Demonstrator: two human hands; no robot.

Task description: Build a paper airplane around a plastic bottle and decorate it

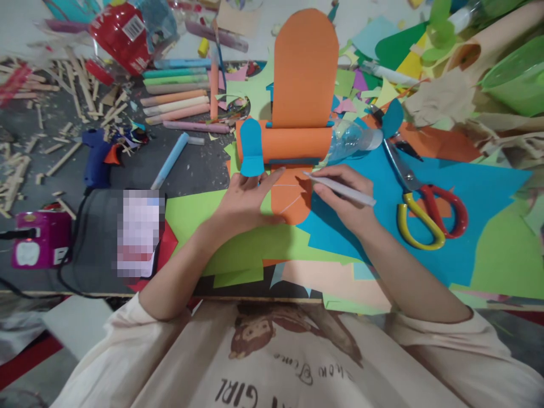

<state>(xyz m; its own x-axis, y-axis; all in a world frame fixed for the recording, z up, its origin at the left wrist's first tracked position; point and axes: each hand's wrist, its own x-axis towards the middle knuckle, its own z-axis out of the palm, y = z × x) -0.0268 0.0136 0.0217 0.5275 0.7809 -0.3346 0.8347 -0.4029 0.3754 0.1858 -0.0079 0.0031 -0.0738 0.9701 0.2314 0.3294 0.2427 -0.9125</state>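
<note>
Grip of the right hand clamps a slim white pen over a rounded orange paper flap, two pale lines drawn, the rest looking unmarked, the left hand splayed alongside, near an orange-wrapped clear plastic bottle.

dark grey tabletop | white surface beyond (kind unclear)

An orange-wrapped bottle lies parallel to the tabletop front edge; a white pen slants, tip at a white-lined orange flap.
</note>
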